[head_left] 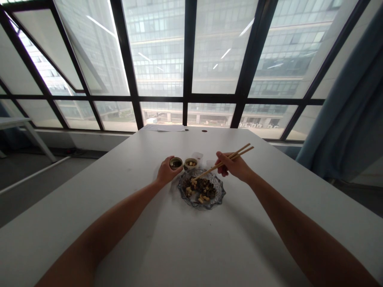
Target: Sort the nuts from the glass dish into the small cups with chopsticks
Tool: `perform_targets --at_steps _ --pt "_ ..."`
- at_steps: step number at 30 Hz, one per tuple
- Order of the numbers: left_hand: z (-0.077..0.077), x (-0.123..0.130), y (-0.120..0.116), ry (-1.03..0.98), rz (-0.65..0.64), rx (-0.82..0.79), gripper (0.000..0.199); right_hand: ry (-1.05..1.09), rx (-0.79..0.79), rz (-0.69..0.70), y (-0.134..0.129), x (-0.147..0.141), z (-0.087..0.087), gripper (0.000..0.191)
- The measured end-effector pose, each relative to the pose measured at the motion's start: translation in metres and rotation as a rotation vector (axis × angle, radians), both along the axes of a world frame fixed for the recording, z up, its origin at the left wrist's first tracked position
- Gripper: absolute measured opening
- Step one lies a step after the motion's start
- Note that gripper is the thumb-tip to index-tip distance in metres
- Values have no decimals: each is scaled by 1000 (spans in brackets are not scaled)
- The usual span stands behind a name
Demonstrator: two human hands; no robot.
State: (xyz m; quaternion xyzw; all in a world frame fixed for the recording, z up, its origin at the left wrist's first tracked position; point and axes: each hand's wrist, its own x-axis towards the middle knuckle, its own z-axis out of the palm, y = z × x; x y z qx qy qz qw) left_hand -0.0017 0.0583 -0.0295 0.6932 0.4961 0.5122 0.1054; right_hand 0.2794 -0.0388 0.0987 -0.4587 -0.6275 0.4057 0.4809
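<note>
A wall of tall windows [191, 59] with dark frames fills the background, looking out on a glass-fronted building, and a blue-grey curtain [353, 119] hangs at the right. In front of them stands a broad white desk [179, 239], with a sheet of paper [166, 128] lying at its far edge and a second white table [14, 123] off to the left. Two bare forearms stretch across the desk toward its middle. There a clear glass dish [220, 195] with a scalloped rim holds dark pine cones and pale peanuts. The right hand [236, 165] is just beyond the dish's right side, its fingers closed around a pair of wooden chopsticks [224, 161]; their tips point down and left into the dish, touching or almost touching a peanut near its far edge. The left hand [166, 171] rests on the desk just left of the dish, its fingers wrapped around a small round cup [176, 162] with dark contents. Right beside it, at the dish's far rim, a second small cup [190, 163] holds a few peanuts. Behind that cup sits a small clear container [198, 155], too small to make out further.
</note>
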Motion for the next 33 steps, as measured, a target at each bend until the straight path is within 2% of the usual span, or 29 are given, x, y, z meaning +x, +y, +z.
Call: perform_targets --at_steps 3,5,9,14,18,21,23,26,30,33 --pt "0 0 0 -1 -11 22 62 275 -153 -223 14 10 -2 48" --pt "0 1 -2 3 -6 60 61 416 -269 -312 19 15 -1 45" --pt "4 1 -5 26 32 192 65 520 -357 -348 20 18 1 43" --pt "10 0 -9 78 19 334 67 528 -366 -346 18 18 2 40" --pt "11 -1 -9 118 8 370 67 533 -350 -364 20 17 2 42" --pt "11 -2 -9 134 8 377 67 535 -180 -393 20 5 -3 44" --pt "11 -2 -9 146 -1 384 67 493 50 -397 14 -8 -9 47" --pt "11 -1 -9 156 -9 395 67 267 358 -289 -3 -28 -16 54" --pt "11 0 -11 153 -3 383 67 -53 535 -145 -24 -40 -19 58" --pt "12 0 -11 144 -2 366 67 -112 544 -121 -26 -40 -19 58"
